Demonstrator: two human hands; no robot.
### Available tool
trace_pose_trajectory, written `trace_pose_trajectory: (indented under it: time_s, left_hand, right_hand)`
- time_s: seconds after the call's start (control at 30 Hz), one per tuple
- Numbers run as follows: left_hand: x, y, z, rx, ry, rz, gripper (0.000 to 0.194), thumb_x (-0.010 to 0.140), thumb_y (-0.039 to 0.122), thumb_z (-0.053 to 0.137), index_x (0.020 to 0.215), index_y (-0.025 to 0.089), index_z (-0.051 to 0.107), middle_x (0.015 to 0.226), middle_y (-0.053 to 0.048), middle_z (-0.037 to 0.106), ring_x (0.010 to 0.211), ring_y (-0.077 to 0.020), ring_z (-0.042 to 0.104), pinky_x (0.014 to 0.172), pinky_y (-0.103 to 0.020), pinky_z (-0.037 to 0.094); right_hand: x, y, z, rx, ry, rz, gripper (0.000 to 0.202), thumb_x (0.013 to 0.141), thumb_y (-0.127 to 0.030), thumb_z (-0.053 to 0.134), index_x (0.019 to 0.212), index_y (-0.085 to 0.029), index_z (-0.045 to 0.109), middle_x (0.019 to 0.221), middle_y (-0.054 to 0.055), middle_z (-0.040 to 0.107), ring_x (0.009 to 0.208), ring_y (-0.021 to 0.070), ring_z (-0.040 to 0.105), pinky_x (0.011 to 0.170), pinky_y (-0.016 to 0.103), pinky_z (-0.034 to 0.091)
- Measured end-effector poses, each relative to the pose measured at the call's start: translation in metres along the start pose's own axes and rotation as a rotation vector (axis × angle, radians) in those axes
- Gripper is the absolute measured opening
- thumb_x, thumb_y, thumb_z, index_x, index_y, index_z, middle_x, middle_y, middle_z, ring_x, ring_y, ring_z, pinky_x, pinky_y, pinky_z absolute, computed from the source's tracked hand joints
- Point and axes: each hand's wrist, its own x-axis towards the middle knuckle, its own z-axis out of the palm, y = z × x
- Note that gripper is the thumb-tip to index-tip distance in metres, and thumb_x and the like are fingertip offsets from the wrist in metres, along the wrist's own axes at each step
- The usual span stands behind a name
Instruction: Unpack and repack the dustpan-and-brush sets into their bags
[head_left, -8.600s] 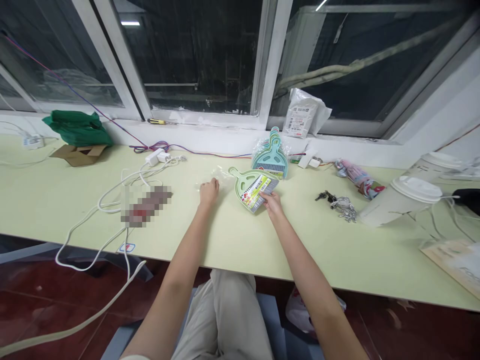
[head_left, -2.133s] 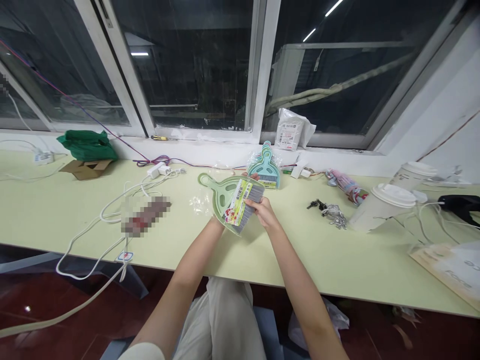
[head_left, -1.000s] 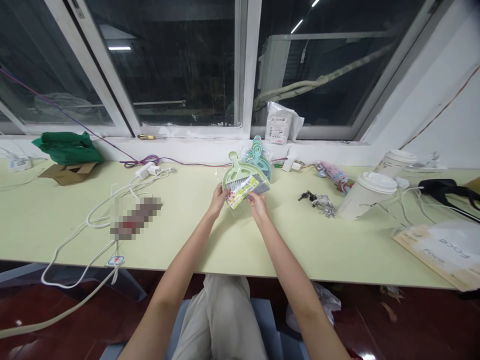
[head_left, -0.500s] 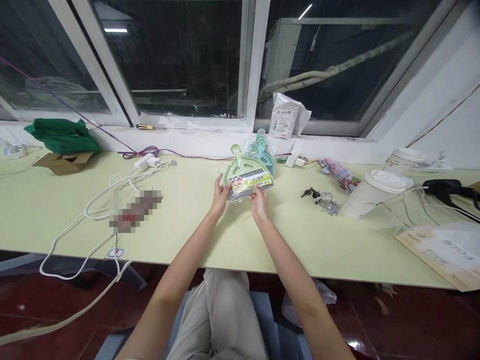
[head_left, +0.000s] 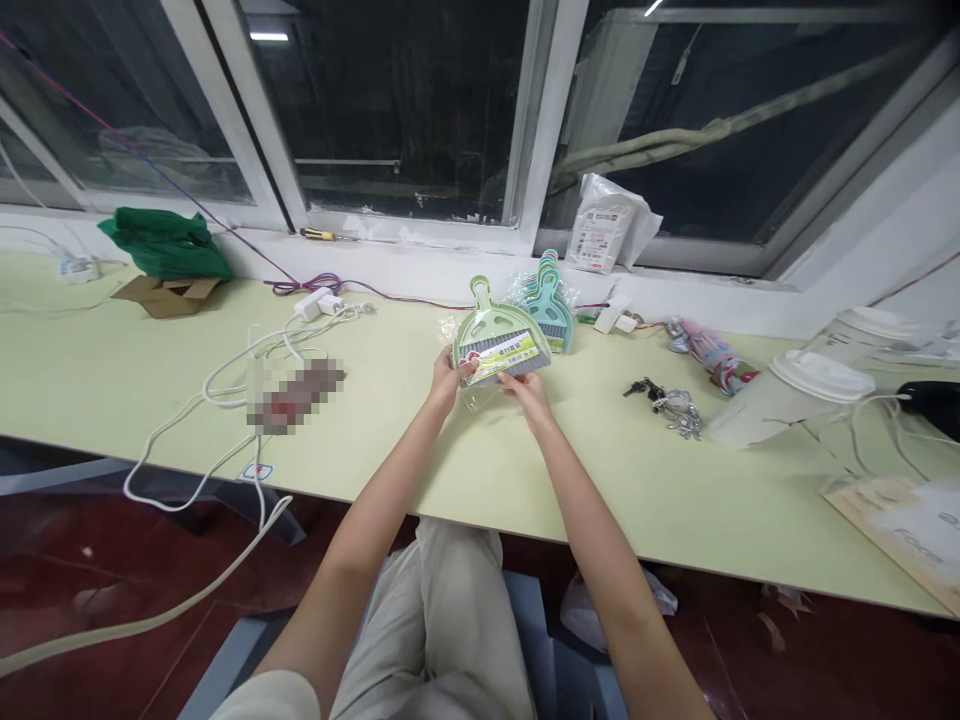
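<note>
Gripping the green dustpan set [head_left: 501, 337] from both sides, the left hand [head_left: 444, 376] and right hand [head_left: 528, 392] hold it just above the tabletop [head_left: 465, 470], directly near a stack of blue dustpans [head_left: 553, 300]; keys [head_left: 670, 402] lie to the right.

Pale green table [head_left: 465, 480] beneath a window, white cables [head_left: 247, 370] and a charger [head_left: 311, 304] at left, cardboard [head_left: 174, 294] under a green bag [head_left: 166, 243], keys [head_left: 667, 402], a folded umbrella [head_left: 709, 352], paper cups [head_left: 795, 390] tipped at right, a stack of bagged dustpans [head_left: 551, 300]
</note>
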Motion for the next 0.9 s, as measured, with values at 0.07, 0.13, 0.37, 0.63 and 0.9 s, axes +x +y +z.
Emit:
trace_pose_trajectory:
  time_s: [0.07, 0.13, 0.37, 0.63, 0.9]
  left_hand:
    - [0.005, 0.003, -0.011, -0.02, 0.016, -0.024, 0.047, 0.052, 0.025, 0.082, 0.093, 0.017, 0.059, 0.084, -0.002, 0.066, 0.077, -0.0165, 0.061, 0.074, -0.03, 0.047]
    - [0.009, 0.005, -0.024, -0.022, 0.018, -0.069, 0.051, 0.05, 0.021, 0.083, 0.095, 0.016, 0.06, 0.085, -0.002, 0.067, 0.078, -0.0166, 0.063, 0.074, -0.029, 0.048]
    - [0.013, 0.003, -0.064, -0.07, 0.11, -0.26, 0.042, 0.052, 0.011, 0.08, 0.088, 0.014, 0.061, 0.082, -0.004, 0.07, 0.074, -0.0147, 0.064, 0.07, -0.025, 0.049]
    - [0.012, -0.001, -0.073, -0.076, 0.078, -0.507, 0.027, 0.057, 0.0, 0.068, 0.082, 0.01, 0.067, 0.076, -0.008, 0.071, 0.074, -0.0188, 0.065, 0.072, -0.027, 0.053]
    - [0.009, 0.006, -0.104, -0.027, 0.11, -0.556, 0.036, 0.057, -0.003, 0.06, 0.091, 0.008, 0.068, 0.081, -0.01, 0.07, 0.08, -0.019, 0.066, 0.079, -0.027, 0.053]
  right_hand:
    - [-0.001, 0.003, -0.004, -0.388, -0.092, -0.077, 0.036, 0.066, -0.044, 0.077, 0.088, -0.018, 0.067, 0.079, 0.004, 0.069, 0.073, 0.0184, 0.062, 0.065, 0.029, 0.05]
    - [-0.004, 0.005, -0.006, -0.846, -0.155, -0.205, 0.028, 0.075, -0.039, 0.073, 0.095, -0.02, 0.067, 0.082, 0.005, 0.068, 0.075, 0.0197, 0.061, 0.069, 0.03, 0.047]
    - [-0.011, 0.005, 0.002, -1.604, -0.082, -0.599, 0.038, 0.093, -0.012, 0.035, 0.124, -0.021, 0.055, 0.093, 0.015, 0.065, 0.088, 0.0252, 0.057, 0.068, 0.034, 0.041]
    - [-0.008, 0.011, -0.005, -1.46, -0.17, -1.056, 0.03, 0.095, -0.013, 0.036, 0.098, -0.02, 0.065, 0.123, 0.011, 0.061, 0.115, 0.0241, 0.05, 0.093, 0.042, 0.036]
    - [-0.01, 0.024, 0.008, -1.565, -0.399, -1.123, 0.026, 0.095, -0.015, 0.037, 0.092, -0.018, 0.063, 0.094, 0.01, 0.066, 0.096, 0.0223, 0.052, 0.085, 0.039, 0.031]
